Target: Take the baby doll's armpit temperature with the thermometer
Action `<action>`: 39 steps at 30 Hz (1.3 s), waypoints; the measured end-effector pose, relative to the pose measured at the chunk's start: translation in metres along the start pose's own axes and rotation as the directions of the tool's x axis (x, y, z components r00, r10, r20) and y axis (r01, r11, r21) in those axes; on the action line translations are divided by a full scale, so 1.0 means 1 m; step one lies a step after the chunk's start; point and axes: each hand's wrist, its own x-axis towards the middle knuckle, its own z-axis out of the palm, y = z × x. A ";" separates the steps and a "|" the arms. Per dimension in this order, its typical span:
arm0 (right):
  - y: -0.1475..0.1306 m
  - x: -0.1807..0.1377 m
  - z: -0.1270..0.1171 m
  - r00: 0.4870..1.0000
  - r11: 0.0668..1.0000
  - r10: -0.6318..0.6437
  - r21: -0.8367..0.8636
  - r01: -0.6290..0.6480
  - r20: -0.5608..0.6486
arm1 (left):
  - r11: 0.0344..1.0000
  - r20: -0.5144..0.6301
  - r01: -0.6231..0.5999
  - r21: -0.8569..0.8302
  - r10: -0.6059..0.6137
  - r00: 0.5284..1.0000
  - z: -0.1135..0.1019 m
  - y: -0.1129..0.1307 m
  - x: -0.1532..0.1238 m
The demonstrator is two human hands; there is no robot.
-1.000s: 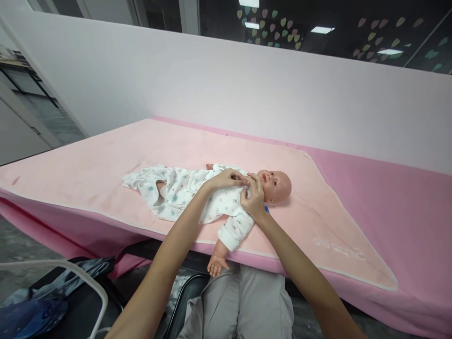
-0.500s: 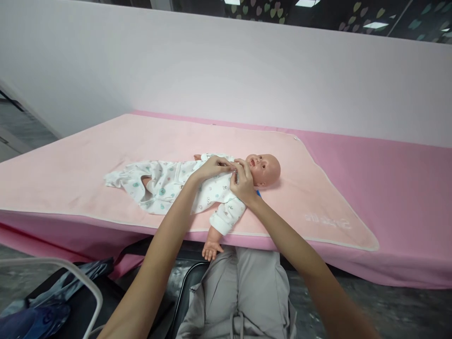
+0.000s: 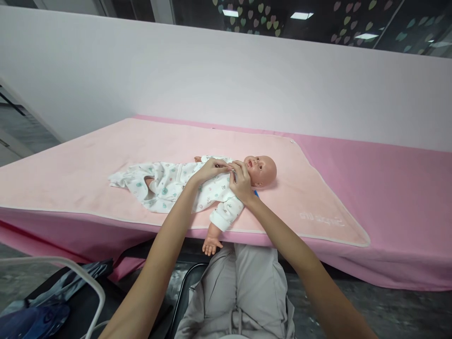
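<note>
With doll's head (image 3: pixel 266 172) lying toward 3 o'clock, left hand (image 3: pixel 212 170) and right hand (image 3: pixel 241 182) pinched shirt (image 3: pixel 216 190) — likely steadying its neckline.

Room lies right of the doll's head (image 3: pixel 264 170), before the far wall (image 3: pixel 226 80).

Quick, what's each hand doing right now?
Left hand: partly curled at the white outfit near its neck; grip can't be told.
Right hand: curled close beside the left; grip unclear too.

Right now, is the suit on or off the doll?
On: the suit wraps the doll, whose near hand pokes from a sleeve. Neck fastening: cannot tell; left hand and right hand cover it.
</note>
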 end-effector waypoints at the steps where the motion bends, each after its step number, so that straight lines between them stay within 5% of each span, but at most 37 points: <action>1: 0.000 0.000 0.000 1.000 1.000 0.006 -0.001 -0.006 0.006 | 1.000 -0.001 0.003 -0.002 -0.003 1.000 0.000 0.000 0.000; 9: -0.003 0.000 -0.005 0.992 0.996 -0.084 0.009 0.086 -0.090 | 0.995 -0.150 0.092 0.039 -0.085 0.985 -0.020 0.007 -0.021; 13: -0.009 -0.001 -0.007 0.977 0.984 -0.164 0.042 0.171 -0.135 | 0.995 -0.046 0.069 0.075 -0.066 0.997 -0.030 0.009 -0.042; 20: -0.030 0.002 -0.006 0.948 0.946 -0.314 -0.068 0.317 0.059 | 0.999 0.014 0.024 0.038 -0.024 1.000 -0.030 0.006 -0.048; 24: -0.032 0.004 -0.001 0.954 0.955 -0.260 -0.106 0.277 0.147 | 0.999 -0.006 0.013 0.031 -0.013 1.000 -0.029 0.003 -0.047; 34: -0.029 0.004 0.004 0.971 0.978 -0.193 -0.051 0.202 0.139 | 0.999 -0.022 -0.031 0.019 0.031 0.999 -0.026 0.001 -0.048; 39: -0.029 0.002 0.006 0.983 0.987 -0.157 -0.008 0.158 0.099 | 0.993 0.019 -0.021 -0.119 0.024 1.000 -0.029 0.004 -0.050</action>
